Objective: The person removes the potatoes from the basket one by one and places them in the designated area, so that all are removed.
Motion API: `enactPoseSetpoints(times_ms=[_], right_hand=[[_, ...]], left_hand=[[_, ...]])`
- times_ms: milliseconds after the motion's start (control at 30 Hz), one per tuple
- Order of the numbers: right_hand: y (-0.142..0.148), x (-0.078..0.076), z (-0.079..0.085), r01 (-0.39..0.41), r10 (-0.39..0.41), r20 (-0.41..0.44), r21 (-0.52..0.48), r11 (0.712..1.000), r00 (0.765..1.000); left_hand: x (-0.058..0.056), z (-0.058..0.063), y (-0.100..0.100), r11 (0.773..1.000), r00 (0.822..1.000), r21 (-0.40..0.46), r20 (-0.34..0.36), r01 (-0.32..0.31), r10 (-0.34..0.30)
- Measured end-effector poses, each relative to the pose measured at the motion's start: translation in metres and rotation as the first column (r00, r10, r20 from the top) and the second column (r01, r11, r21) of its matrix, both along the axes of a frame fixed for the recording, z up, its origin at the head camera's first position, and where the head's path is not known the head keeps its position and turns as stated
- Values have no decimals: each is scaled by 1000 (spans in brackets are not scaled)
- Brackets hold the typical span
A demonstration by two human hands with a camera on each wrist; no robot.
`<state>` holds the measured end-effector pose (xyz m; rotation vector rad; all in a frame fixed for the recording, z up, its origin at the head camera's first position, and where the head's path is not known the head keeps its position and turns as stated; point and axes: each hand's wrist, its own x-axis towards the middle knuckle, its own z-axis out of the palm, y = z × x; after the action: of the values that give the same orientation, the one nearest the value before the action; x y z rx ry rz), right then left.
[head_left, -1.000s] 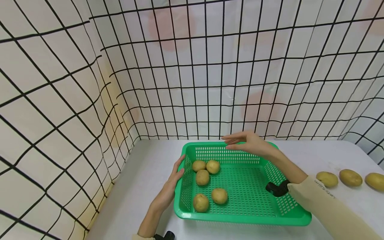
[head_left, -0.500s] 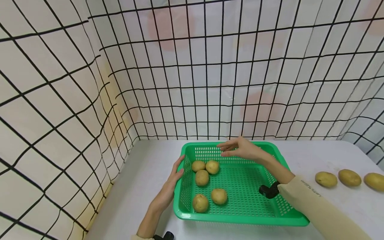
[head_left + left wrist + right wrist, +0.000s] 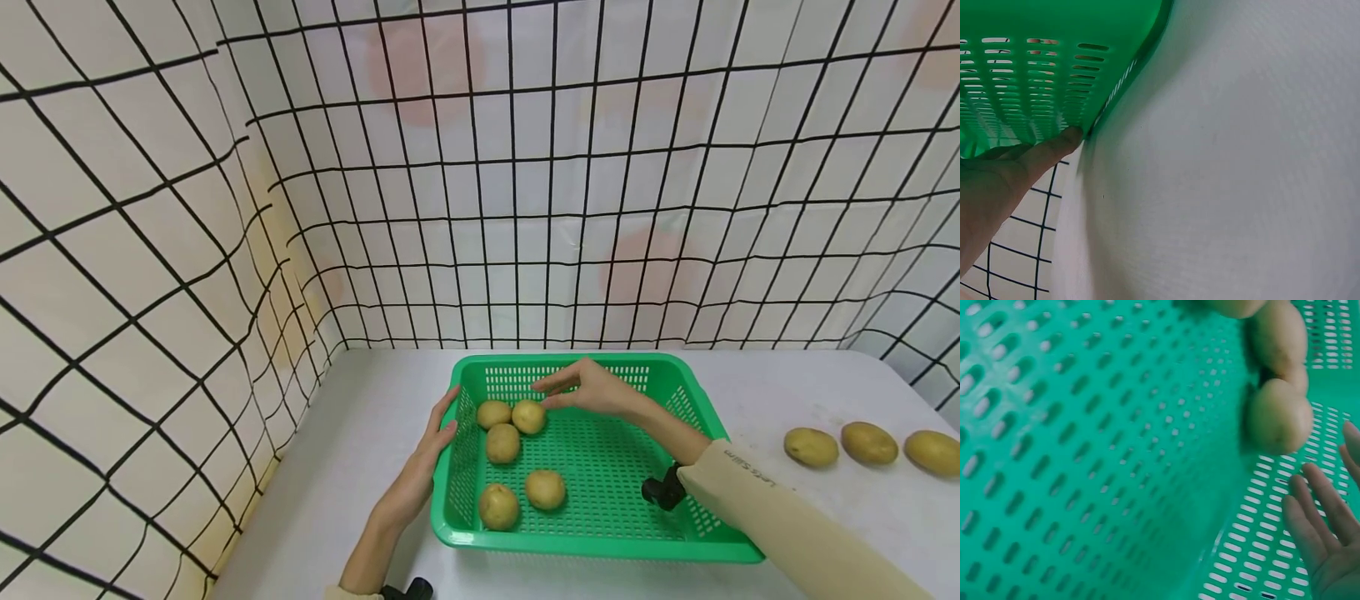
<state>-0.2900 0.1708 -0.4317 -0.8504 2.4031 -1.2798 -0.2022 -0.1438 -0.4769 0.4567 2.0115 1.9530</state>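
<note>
Several potatoes lie inside a green plastic basket, grouped toward its left side in the head view. My right hand reaches in over the back part of the basket, its fingertips right beside the back potato. In the right wrist view, the fingers of the right hand are spread beside a potato, and nothing is held. At the basket's left side, my left hand rests against the wall and rim with extended fingers. The left wrist view shows a fingertip against the slotted green wall.
Three more potatoes stand in a row on the white table at the right, the nearest potato close to my right sleeve. A black wire grid over white sheeting encloses the table's back and left sides.
My right hand has moved left and down into the basket, from above its back rim to the potato there. The left hand stays at the basket's left side.
</note>
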Motion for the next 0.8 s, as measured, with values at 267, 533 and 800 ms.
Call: enactPoseSetpoints(times_ms=[267,533,800], right_hand=[[-6,0,-10,2,-2,-9,3,1000,1000],[-13,2,-19,-10,12,-64,28,1000,998],[-19,6,-25,29,-26,-93,33,999,995]], left_hand=[[-1,0,-1,1000,1000,0,7,-4,4],[0,-1,-2,1000,1000,1,7,-5,4],[-1,-1,-1,1000,1000,-6,11,-2,2]])
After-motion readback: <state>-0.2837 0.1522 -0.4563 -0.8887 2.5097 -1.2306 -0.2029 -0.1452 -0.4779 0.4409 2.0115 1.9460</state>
